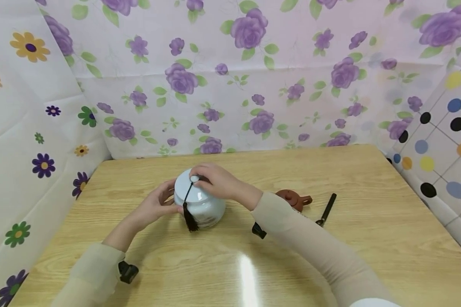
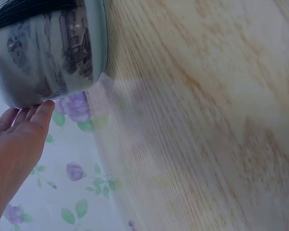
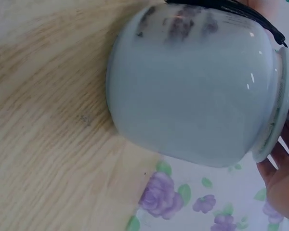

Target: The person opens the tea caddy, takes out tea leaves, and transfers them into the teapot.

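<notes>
A pale, glossy lidded ceramic jar [image 1: 211,211] stands on the table, with a dark printed picture on its side in the left wrist view. My left hand [image 1: 155,204] holds its left side, thumb toward the front and fingers toward the back. On top, my right hand [image 1: 220,181] pinches the small round knob [image 1: 194,178] of the lid [image 1: 182,186] between thumb and fingers. From the knob a black tassel [image 1: 190,218] hangs down the jar's front. A narrow strip with a seal shows between body and lid [image 3: 275,108] in the right wrist view.
A reddish-brown teapot [image 1: 292,198] sits right of the jar, partly behind the right sleeve. Beside it lies a thin dark-handled tool [image 1: 328,207], its lower end hidden by the sleeve. Patterned cloth [image 1: 249,85] stands behind the wooden table [image 1: 199,264] and at both sides.
</notes>
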The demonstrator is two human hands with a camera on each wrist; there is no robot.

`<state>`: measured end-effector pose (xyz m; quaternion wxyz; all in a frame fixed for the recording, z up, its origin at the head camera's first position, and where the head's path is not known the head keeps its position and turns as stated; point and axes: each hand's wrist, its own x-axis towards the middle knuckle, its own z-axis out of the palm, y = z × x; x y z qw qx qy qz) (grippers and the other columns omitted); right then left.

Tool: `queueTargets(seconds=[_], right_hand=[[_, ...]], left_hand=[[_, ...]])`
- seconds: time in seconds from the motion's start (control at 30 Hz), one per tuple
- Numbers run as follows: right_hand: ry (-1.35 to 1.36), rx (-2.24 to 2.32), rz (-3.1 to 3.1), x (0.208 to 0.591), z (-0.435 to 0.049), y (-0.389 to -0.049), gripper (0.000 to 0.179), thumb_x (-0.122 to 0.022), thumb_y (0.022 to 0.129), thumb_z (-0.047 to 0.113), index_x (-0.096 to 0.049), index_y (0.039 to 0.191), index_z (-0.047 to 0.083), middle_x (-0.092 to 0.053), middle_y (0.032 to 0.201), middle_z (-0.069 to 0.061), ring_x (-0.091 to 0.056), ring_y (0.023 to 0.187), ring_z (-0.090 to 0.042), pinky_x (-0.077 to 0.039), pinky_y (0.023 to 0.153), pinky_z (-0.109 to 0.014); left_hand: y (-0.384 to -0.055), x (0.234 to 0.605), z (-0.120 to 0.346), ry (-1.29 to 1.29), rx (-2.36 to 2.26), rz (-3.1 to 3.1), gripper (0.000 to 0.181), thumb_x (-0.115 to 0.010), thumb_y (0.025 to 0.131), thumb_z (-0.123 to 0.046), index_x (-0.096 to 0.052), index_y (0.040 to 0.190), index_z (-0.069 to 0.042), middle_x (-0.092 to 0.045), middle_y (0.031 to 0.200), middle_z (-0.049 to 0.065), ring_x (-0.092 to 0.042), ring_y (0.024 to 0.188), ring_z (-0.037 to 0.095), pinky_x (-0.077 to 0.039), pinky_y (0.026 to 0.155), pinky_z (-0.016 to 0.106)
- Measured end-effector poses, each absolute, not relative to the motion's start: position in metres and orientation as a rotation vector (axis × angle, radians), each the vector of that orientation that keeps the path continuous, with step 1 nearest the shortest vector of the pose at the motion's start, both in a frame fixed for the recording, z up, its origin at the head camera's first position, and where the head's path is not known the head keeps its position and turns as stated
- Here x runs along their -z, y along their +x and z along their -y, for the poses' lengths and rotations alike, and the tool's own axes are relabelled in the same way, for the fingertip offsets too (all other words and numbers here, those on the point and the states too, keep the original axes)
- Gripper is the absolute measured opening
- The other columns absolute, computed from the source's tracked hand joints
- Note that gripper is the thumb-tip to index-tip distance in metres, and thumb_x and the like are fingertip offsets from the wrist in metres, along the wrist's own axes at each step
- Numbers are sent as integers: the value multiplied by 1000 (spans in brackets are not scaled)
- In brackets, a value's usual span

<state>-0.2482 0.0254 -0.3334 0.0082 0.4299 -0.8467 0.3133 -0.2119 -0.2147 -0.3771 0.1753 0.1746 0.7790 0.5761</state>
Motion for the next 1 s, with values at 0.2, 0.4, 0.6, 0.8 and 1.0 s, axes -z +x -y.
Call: queueTargets(seconds=[0.2,0.4,0.6,0.8,1.0], right_hand=[[1346,-959,2681,334,-24,-248,19,-55,97,12,-61,114,5,-61,120,-10,-54,117,-22,-46,100,-33],[1302,-1009,2682,337,-26,-249,22,-56,96,13,-62,116,5,-61,122,-11,-53,118,-23,-45,101,-34],[1252,-1188,2691,339,-29,-253,24,-60,94,12,-64,117,5,-62,123,-11,-54,119,-23,-44,103,-32],[1213,-1357,2737,343,-27,-258,40,-68,89,19,-61,127,8,-56,136,-7,-47,129,-21,-39,110,-30],[1126,-1352,2765,340,-21,-259,42,-71,86,23,-64,125,11,-56,136,-2,-45,132,-19,-38,111,-31]], left_hand=[[-209,380,216,483,-1635,-2211,85,-70,86,-12,-17,152,-7,-20,156,16,-18,144,33,-26,115,38],[-210,380,215,491,-1637,-2228,83,-70,86,-11,-18,151,-5,-21,156,16,-19,144,32,-26,115,38],[-214,379,212,491,-1640,-2221,83,-70,86,-12,-20,151,-7,-22,155,16,-19,144,32,-25,116,42],[-213,380,214,478,-1647,-2214,84,-71,86,-12,-19,152,-6,-22,156,16,-18,144,32,-23,117,46],[-214,377,214,482,-1654,-2229,83,-71,86,-11,-19,152,-6,-23,155,15,-20,144,31,-24,117,44]])
